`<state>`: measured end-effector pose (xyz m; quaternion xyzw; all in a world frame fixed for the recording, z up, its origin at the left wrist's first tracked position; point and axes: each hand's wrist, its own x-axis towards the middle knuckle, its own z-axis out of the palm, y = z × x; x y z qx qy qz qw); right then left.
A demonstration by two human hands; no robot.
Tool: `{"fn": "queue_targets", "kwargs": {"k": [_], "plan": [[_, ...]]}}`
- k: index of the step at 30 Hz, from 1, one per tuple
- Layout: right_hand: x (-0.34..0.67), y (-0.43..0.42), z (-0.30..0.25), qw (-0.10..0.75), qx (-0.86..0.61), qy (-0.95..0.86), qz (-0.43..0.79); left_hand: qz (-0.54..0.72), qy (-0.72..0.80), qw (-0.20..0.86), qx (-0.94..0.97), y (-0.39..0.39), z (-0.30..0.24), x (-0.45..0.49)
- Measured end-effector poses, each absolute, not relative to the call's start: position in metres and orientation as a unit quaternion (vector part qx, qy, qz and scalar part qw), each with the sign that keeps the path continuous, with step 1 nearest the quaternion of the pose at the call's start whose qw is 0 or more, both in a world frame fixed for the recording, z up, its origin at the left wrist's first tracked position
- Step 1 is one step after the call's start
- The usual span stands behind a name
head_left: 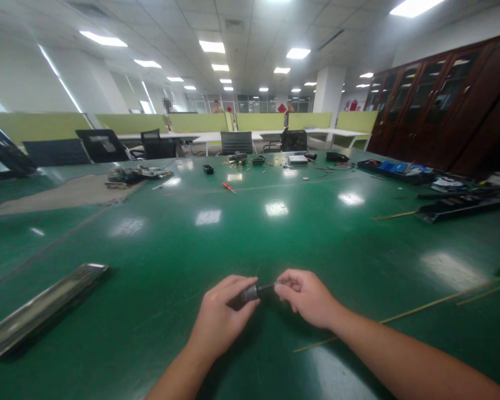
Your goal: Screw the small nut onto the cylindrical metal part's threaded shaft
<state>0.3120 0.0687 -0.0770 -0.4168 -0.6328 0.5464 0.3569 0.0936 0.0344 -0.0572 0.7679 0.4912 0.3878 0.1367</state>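
Low in the middle of the head view, both my hands meet over a green table (250, 233). My left hand (220, 322) is closed around the thicker grey end of a small dark cylindrical part (256, 290). My right hand (306, 297) pinches the part's thin dark end with thumb and fingertips. The part lies level between the two hands, just above the tabletop. What kind of part it is I cannot make out.
A long flat metal strip (41, 308) lies at the left. Thin rods (437, 303) lie at the right. A black tray (462, 206), a red screwdriver (229, 187) and small parts sit further back. Office chairs (236, 143) and desks stand beyond.
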Motion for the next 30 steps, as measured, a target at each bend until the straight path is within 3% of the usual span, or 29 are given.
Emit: {"fn": "queue_targets", "kwargs": {"k": [19,26,30], "plan": [[0.312,0.067,-0.072,0.361,-0.428,-0.621,0.548,0.391,0.490,0.104,0.772,0.038,-0.057,0.088],[0.311,0.071,-0.075,0.360,-0.425,-0.610,0.564,0.405,0.589,0.070,0.696,0.043,-0.054,0.077],[0.311,0.072,-0.074,0.346,-0.431,-0.615,0.562,0.474,0.617,0.146,0.611,0.050,-0.049,0.069]]}}
